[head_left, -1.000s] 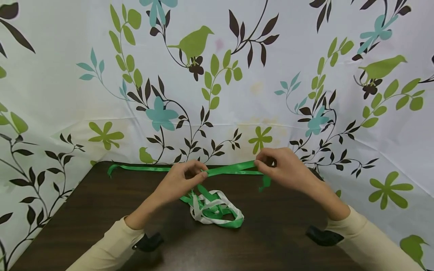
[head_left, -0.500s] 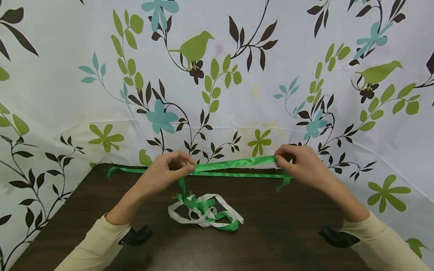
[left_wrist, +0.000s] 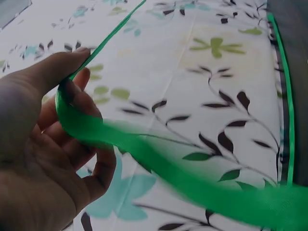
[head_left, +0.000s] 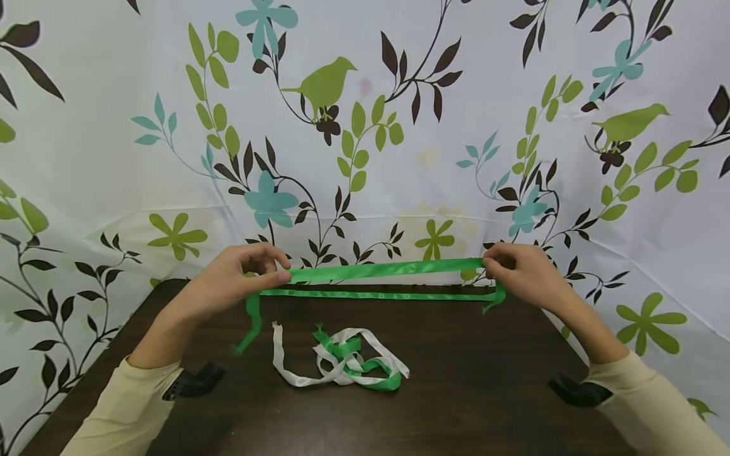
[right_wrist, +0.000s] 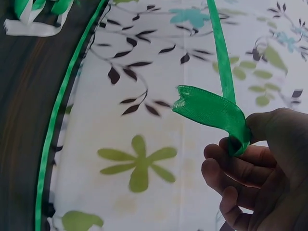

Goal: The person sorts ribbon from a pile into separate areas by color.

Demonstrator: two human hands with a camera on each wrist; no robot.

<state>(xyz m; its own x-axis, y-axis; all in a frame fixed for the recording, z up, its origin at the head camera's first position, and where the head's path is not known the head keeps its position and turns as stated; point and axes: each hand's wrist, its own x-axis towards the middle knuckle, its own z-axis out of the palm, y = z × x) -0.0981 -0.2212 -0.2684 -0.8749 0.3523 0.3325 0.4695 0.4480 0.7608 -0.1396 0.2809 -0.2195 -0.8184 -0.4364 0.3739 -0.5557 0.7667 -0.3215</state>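
Observation:
A green ribbon [head_left: 382,270] stretches nearly straight between my two hands above the table's far edge. My left hand [head_left: 228,275] pinches it between thumb and finger, and a loose tail [left_wrist: 192,178] hangs below that grip. At the other end my right hand [head_left: 527,275] pinches the ribbon, leaving a short cut end [right_wrist: 207,108] sticking out. Behind and below it, a second green ribbon [head_left: 376,295] lies along the far edge of the table. Between my arms, a loose tangle of white ribbon [head_left: 302,381] and green ribbon [head_left: 390,382] rests on the tabletop.
The dark wooden table [head_left: 365,424] ends against a white patterned cloth [head_left: 428,190] that hangs behind it and at both sides. Black wrist-camera mounts [head_left: 194,382] sit under both forearms.
My hands have moved apart, the left one farther left, drawing the held ribbon out longer. Its tail has come away from the tangle, and a white ribbon end there now lies toward the left.

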